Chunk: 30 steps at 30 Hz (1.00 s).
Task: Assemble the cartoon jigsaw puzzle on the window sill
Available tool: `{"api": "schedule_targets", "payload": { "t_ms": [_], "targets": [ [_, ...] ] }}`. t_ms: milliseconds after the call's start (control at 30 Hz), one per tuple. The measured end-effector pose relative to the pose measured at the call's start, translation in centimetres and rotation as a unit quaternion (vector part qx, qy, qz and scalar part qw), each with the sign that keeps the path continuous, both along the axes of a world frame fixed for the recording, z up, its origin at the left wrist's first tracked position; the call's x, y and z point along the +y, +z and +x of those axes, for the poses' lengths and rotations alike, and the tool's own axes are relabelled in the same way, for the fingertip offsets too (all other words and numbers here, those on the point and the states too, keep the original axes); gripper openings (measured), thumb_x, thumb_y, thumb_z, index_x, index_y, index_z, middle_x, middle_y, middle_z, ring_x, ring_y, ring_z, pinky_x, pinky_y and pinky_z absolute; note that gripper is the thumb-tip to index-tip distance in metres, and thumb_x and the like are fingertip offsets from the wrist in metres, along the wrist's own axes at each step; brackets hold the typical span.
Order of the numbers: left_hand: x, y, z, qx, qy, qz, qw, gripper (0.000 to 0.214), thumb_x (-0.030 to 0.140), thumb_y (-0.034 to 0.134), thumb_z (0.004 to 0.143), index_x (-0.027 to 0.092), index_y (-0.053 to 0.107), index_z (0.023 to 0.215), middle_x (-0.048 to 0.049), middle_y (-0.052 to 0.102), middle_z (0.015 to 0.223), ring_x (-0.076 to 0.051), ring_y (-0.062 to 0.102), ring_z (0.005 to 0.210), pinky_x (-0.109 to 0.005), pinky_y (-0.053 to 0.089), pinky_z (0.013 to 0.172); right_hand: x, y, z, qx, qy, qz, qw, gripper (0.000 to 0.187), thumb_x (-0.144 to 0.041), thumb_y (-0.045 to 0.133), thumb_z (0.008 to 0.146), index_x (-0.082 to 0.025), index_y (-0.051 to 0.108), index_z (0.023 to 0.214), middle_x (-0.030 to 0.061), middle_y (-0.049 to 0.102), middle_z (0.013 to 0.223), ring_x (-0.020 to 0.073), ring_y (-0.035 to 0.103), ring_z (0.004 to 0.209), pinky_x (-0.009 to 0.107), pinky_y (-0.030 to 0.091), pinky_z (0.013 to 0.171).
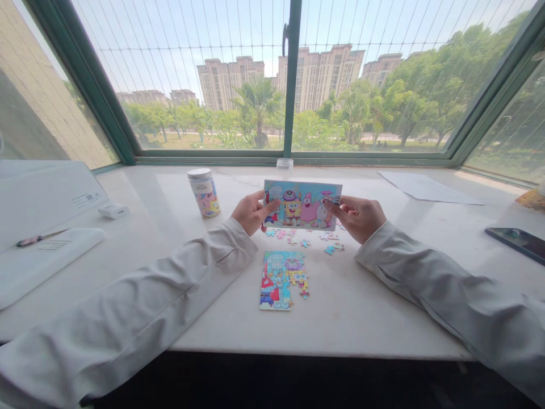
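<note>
My left hand [251,212] and my right hand [360,217] hold a cartoon picture card [303,205] upright by its two short ends, thumbs on the printed face. Below it on the white tabletop lies a partly joined jigsaw puzzle [276,281], its right edge stepped and uneven. The card's cartoon figures match those on the joined part. Several loose puzzle pieces [330,249] are scattered just behind, some of them hidden by the card.
A printed jar [204,194] stands left of the card, and a small clear container [284,166] sits by the window. White boxes [46,261] with a pen-like tool [42,238] lie far left. Rightward are paper sheets [430,187] and a phone [522,241].
</note>
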State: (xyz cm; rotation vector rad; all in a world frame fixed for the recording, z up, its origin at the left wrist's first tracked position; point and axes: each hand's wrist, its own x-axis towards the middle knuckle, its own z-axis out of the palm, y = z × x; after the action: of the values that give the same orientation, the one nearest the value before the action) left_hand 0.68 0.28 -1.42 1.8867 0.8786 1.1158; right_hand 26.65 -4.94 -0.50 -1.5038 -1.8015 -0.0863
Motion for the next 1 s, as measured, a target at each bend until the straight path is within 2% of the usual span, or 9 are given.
{"api": "schedule_targets", "payload": {
  "t_ms": [167, 333, 433, 600, 1000],
  "targets": [
    [0.3, -0.2, 0.0, -0.024, 0.004, 0.020, 1.000, 0.040, 0.043, 0.062, 0.083, 0.014, 0.062, 0.111, -0.0004, 0.064, 0.062, -0.010, 0.052, 0.038, -0.021, 0.043, 0.033, 0.1, 0.0, -0.1, 0.040, -0.009, 0.041, 0.998, 0.050, -0.067, 0.049, 0.082, -0.023, 0.072, 0.072, -0.0017, 0.051, 0.051, 0.0104, 0.039, 0.047, 0.026, 0.031, 0.052],
    [0.2, 0.3, -0.2, -0.046, 0.045, 0.048, 0.997, 0.039, 0.045, 0.057, 0.085, 0.016, 0.061, 0.111, 0.0019, 0.062, 0.059, -0.009, 0.052, 0.038, -0.020, 0.042, 0.037, 0.3, 0.3, 0.3, 0.060, -0.026, 0.069, 0.995, 0.046, -0.062, 0.049, 0.084, -0.023, 0.071, 0.076, -0.0029, 0.049, 0.051, 0.0099, 0.038, 0.047, 0.026, 0.033, 0.054],
    [0.4, 0.6, -0.4, -0.051, 0.102, 0.066, 0.991, 0.039, 0.048, 0.054, 0.086, 0.018, 0.060, 0.111, 0.0035, 0.061, 0.056, -0.009, 0.052, 0.038, -0.019, 0.041, 0.038, 0.5, 0.6, 0.8, 0.060, -0.047, 0.057, 0.995, 0.040, -0.057, 0.051, 0.085, -0.023, 0.072, 0.078, -0.0015, 0.056, 0.056, 0.0111, 0.045, 0.050, 0.027, 0.036, 0.057],
    [0.9, 0.5, -0.8, -0.046, 0.173, 0.085, 0.980, 0.039, 0.051, 0.053, 0.086, 0.020, 0.060, 0.108, 0.0036, 0.061, 0.056, -0.010, 0.053, 0.041, -0.019, 0.040, 0.039, 1.0, 1.1, 1.8, -0.012, -0.089, 0.020, 0.996, 0.030, -0.052, 0.056, 0.081, -0.026, 0.072, 0.080, -0.0012, 0.061, 0.062, 0.0136, 0.051, 0.056, 0.030, 0.038, 0.064],
    [1.2, 0.3, -1.1, -0.023, 0.201, 0.094, 0.975, 0.040, 0.053, 0.053, 0.085, 0.021, 0.061, 0.107, 0.0028, 0.061, 0.056, -0.010, 0.053, 0.041, -0.020, 0.037, 0.038, 2.5, 1.4, 4.7, -0.077, -0.148, -0.059, 0.984, 0.033, -0.056, 0.054, 0.080, -0.029, 0.072, 0.082, 0.0012, 0.069, 0.076, 0.0203, 0.057, 0.071, 0.035, 0.035, 0.062]
  ]
}}
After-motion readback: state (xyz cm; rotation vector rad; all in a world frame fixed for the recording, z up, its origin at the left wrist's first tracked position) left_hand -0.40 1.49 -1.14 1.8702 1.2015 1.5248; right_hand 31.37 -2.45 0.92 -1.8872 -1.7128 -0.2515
